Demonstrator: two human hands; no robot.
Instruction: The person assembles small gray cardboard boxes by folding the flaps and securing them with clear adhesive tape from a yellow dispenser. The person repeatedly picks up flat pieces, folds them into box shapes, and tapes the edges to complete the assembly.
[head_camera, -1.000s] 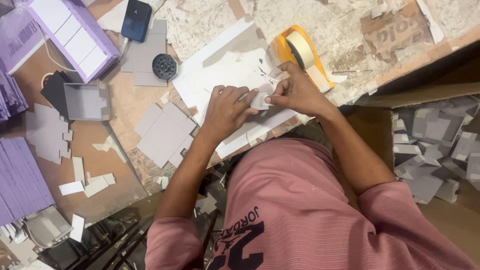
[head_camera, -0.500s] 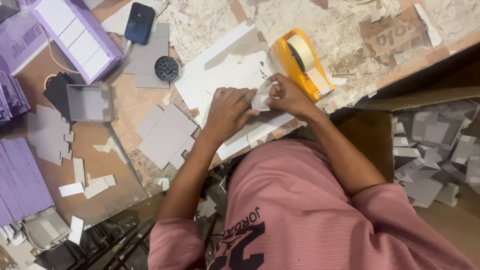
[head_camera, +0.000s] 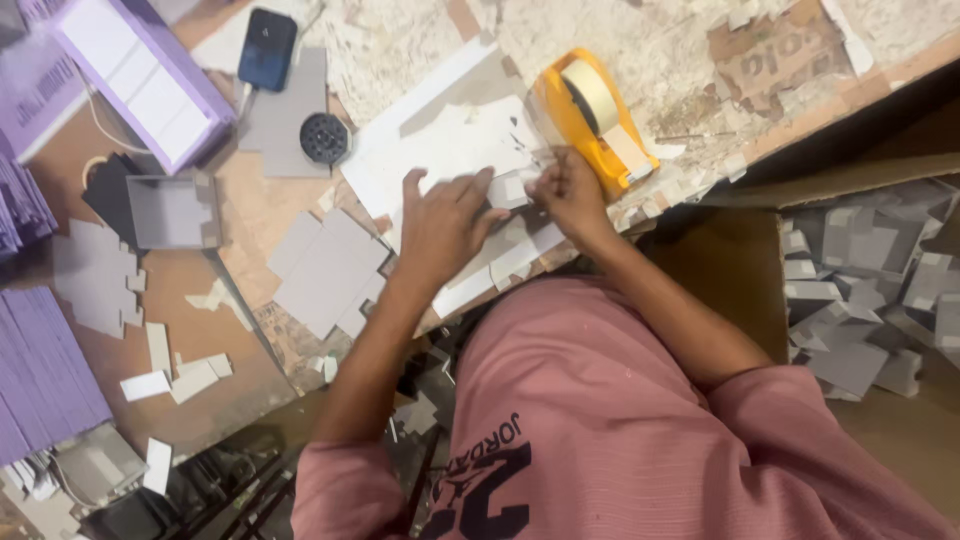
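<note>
While both hands pinch the small grey folded card piece (head_camera: 510, 190) at frame centre, left hand (head_camera: 440, 222) fingers spread, right hand (head_camera: 570, 195) clenched on its edge beside the yellow tape dispenser (head_camera: 592, 115), tape could go on crooked. Likely cause: card slipping on loose white paper sheets (head_camera: 440, 150).

A dark phone (head_camera: 267, 48) lies beside a round black disc (head_camera: 325, 138), with flat grey cardboard cutouts (head_camera: 328, 270) nearby.

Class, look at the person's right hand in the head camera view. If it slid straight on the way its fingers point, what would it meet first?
Probably the small white card piece at the right hand's fingertips, with the left hand's fingers just beyond it. The yellow tape dispenser sits off to the side. Depth is hard to judge.
</note>
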